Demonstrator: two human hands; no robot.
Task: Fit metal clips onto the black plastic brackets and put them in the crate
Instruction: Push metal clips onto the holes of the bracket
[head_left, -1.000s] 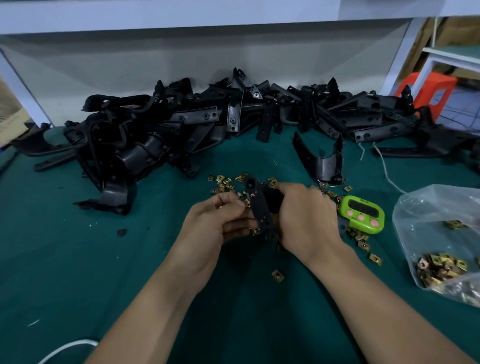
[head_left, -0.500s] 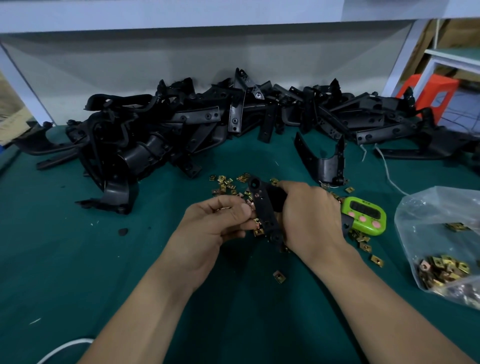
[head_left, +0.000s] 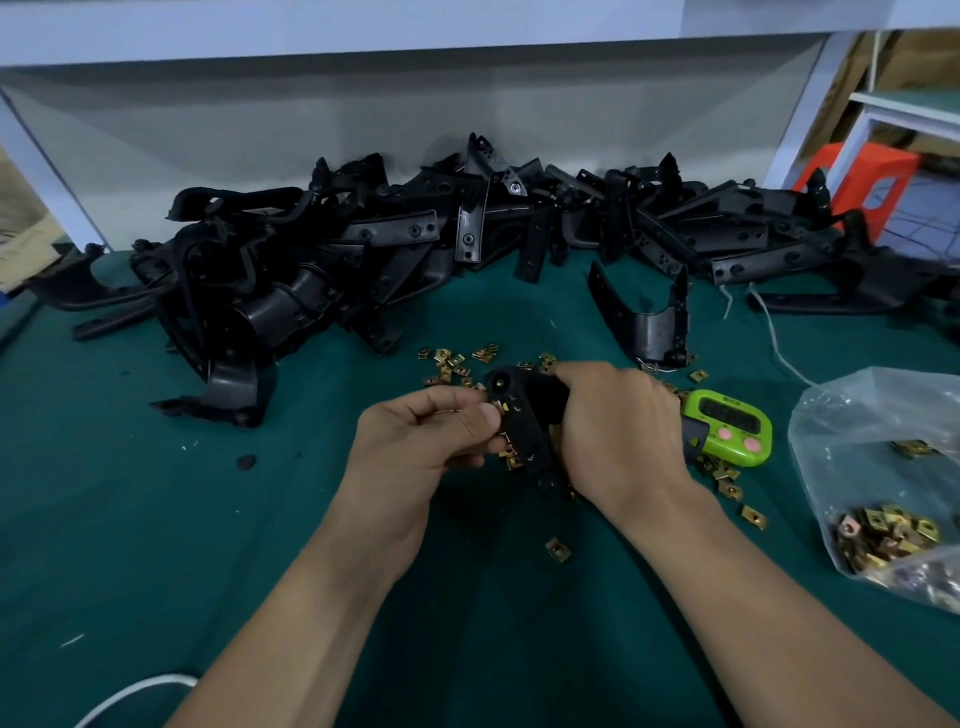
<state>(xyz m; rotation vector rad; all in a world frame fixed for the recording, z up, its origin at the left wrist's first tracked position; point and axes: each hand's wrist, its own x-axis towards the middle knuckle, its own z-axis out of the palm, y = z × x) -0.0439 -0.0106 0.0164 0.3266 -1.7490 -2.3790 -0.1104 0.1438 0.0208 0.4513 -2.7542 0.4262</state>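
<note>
There's the right hand (head_left: 618, 431), wrapped tight round the black bracket (head_left: 524, 431) over the bench (head_left: 156, 519), long axis running eleven to five o'clock. The left hand (head_left: 415, 447) sits at its nine o'clock, fingers (head_left: 485, 415) pinched on the upper edge where a brass clip (head_left: 503, 409) glints. The push looks set toward three o'clock. Loose clips (head_left: 457, 364) lie at twelve; no crate in view.

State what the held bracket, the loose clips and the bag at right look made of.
The held bracket: matte black moulded plastic, dull sheen. The loose clips: thin metal, likely brass-toned plating, glinting yellow. The bag: clear soft plastic film, wrinkled, contents visible.
</note>
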